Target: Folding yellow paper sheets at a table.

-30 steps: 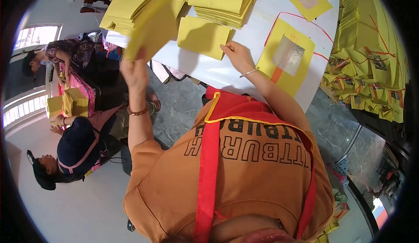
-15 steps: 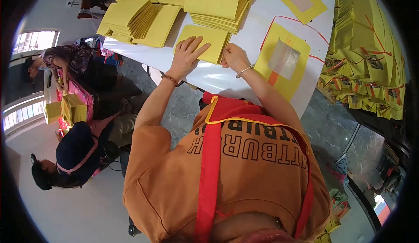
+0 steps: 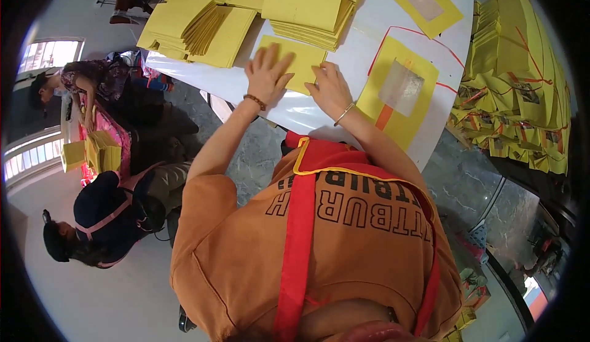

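Note:
A folded yellow paper piece [image 3: 302, 56] lies on the white table near its front edge. On its left part rests my left hand [image 3: 265, 79], flat with fingers spread and slightly blurred; nothing is held in it. My right hand [image 3: 332, 92] lies at the paper's right edge, thumb and fingertips apart and touching it, palm down. Beyond them stands a stack of folded yellow papers [image 3: 304, 3], and further left lies another fanned stack [image 3: 178, 25]. To the right of my right hand is a yellow sheet [image 3: 384, 50] with a greyish rectangular patch and an orange strip.
A smaller yellow sheet [image 3: 444, 19] and red cord [image 3: 423, 33] lie at the table's right. Many yellow paper pieces [image 3: 513, 78] hang or pile beyond that side. On the left, two people work by a pink-covered table [image 3: 110, 124] holding yellow papers.
My right hand has shifted from gripping the paper's right edge to resting spread on it. The left hand has slid slightly right on the paper.

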{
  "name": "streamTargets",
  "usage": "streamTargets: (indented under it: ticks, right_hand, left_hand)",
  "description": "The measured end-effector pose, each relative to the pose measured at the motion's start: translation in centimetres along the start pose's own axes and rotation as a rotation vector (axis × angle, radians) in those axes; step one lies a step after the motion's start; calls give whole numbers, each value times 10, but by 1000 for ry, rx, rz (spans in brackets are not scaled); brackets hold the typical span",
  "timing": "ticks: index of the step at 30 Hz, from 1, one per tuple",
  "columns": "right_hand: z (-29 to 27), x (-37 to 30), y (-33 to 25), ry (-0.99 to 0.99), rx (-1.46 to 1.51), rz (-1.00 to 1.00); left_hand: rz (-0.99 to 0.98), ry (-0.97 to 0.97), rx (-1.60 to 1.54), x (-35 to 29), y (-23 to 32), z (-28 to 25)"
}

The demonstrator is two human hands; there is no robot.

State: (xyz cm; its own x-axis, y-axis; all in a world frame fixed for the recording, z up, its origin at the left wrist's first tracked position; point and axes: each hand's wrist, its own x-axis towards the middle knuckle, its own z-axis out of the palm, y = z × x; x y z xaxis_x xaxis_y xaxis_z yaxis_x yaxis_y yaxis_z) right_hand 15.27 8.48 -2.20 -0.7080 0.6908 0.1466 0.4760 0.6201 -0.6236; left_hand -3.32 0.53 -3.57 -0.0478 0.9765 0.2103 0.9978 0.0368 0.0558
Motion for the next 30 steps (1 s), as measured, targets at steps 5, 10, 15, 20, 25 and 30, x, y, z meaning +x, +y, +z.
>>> streamTargets:
  ticks: [5,10,15,20,25,30]
  right_hand:
    - [5,0,8,81,30,-16]
    - [0,0,7,58,75,2]
    - [3,-2,16,70,190,38]
    - [-2,1,12,254,744,233]
    - [-7,0,18,-11,711,176]
    - [3,-5,11,-103,1093,248]
  left_hand:
    - [-739,14,-442,13,-4,0]
    - [-813,106,-927,8,-59,14]
    - [-807,-153,-1361,10,-40,-9]
    - [-523,27,-1653,0,-28,-34]
    - [-326,-196,-1396,-9,-34,-29]
    - [-330,-182,-1480,-8,-24,-30]
